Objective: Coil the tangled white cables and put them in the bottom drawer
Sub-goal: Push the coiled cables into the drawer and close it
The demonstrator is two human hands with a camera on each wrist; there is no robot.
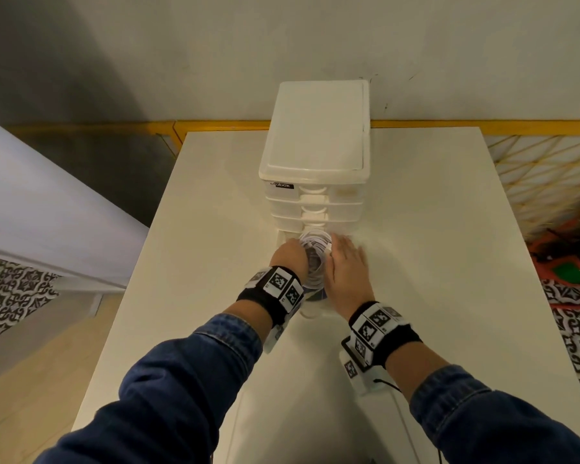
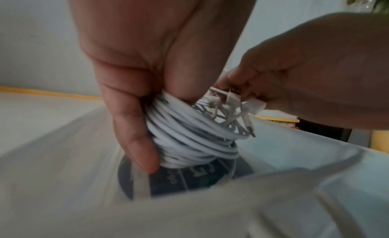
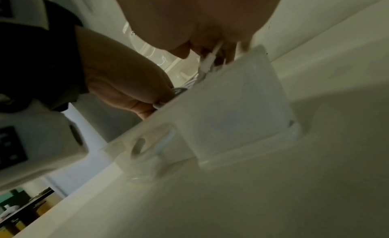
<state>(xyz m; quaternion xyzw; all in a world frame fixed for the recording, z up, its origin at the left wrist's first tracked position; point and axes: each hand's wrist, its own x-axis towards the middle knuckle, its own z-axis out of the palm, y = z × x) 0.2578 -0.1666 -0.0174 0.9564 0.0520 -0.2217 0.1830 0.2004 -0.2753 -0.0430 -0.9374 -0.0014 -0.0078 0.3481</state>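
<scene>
Dark denim sleeves [image 1: 195, 373]; black wristbands [image 1: 268, 303] bearing white black-patterned marker tags [image 1: 370, 324].

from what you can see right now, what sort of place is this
Probably a room in a home, though that is a guess: a small plastic drawer unit stands on a white table against a plain wall, with a patterned rug on the wood-look floor.

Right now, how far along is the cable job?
Done: the white cables are wound into a coil, and the bottom drawer of the drawer unit is pulled open. In hand: the left hand grips the coil while the right hand pinches the plug ends, lowering it into the drawer above a dark round item. Left: release the coil and close the drawer.
</scene>
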